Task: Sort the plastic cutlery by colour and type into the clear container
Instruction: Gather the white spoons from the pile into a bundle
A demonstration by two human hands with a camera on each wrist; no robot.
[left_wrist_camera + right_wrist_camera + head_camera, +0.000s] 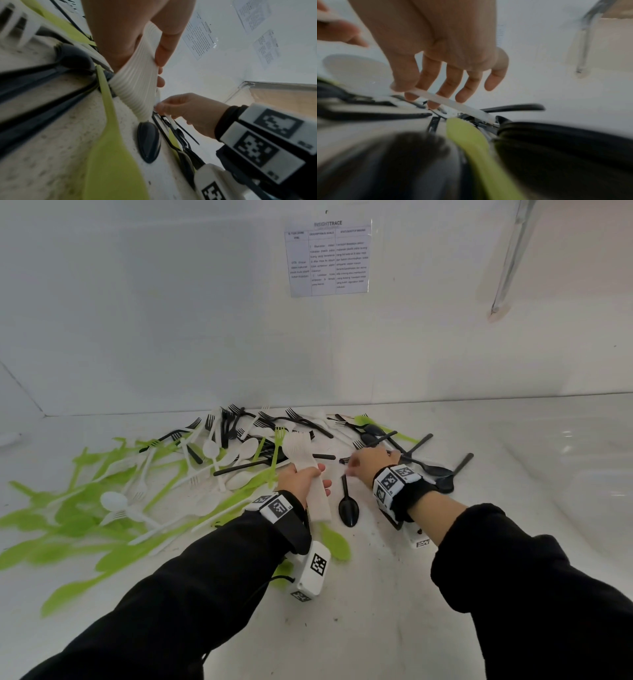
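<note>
While the left hand (301, 479) grips a stack of white forks (305, 460), the right hand's (368, 462) fingers (436, 86) pinch one white handle (453, 104) from black cutlery (428, 470) on the bench (376, 594): snagged neighbours may drag along, or the stack may fan and slip.

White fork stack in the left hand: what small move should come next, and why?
Probably lift the white piece clear of the black cutlery and slide it onto the white fork stack. The left hand grips that stack, and the right hand pinches the piece by its handle.

Lime-green, white and black cutlery (212, 460); black sleeves (191, 587); black-and-white checkered wrist tags (394, 479)
</note>
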